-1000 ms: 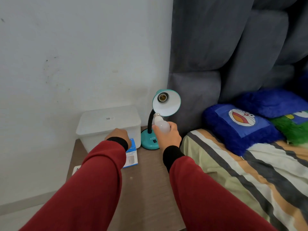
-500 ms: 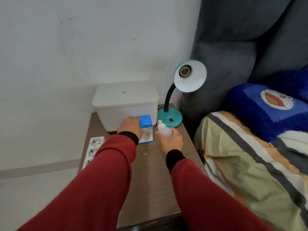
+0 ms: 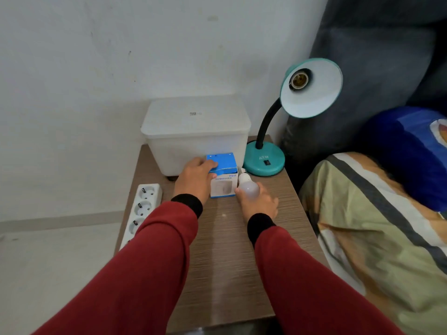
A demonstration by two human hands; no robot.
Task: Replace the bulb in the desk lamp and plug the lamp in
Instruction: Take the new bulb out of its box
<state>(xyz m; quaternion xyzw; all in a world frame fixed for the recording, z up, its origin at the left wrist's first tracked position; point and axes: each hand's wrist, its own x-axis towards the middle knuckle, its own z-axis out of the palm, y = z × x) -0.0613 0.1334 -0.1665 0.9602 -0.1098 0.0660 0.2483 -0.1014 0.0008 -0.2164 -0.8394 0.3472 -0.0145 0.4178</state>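
Observation:
A teal desk lamp [image 3: 264,160] stands at the back right of the wooden bedside table [image 3: 225,250]. Its shade [image 3: 314,93] faces me and the socket [image 3: 298,81] inside is empty. My right hand [image 3: 260,201] holds a white bulb [image 3: 248,187] low over the table, just right of a small blue and white box [image 3: 223,175]. My left hand [image 3: 194,178] grips that box by its left side and top flap. The lamp's cord and plug are out of sight.
A white lidded plastic bin [image 3: 196,131] sits behind the box against the wall. A white power strip [image 3: 140,209] lies along the table's left edge. A bed with a striped blanket [image 3: 377,226] and a blue pillow [image 3: 408,151] borders the table on the right.
My right hand has brought the bulb down from the lamp shade to the table beside the box. My left hand has closed on the box. The view has tilted down.

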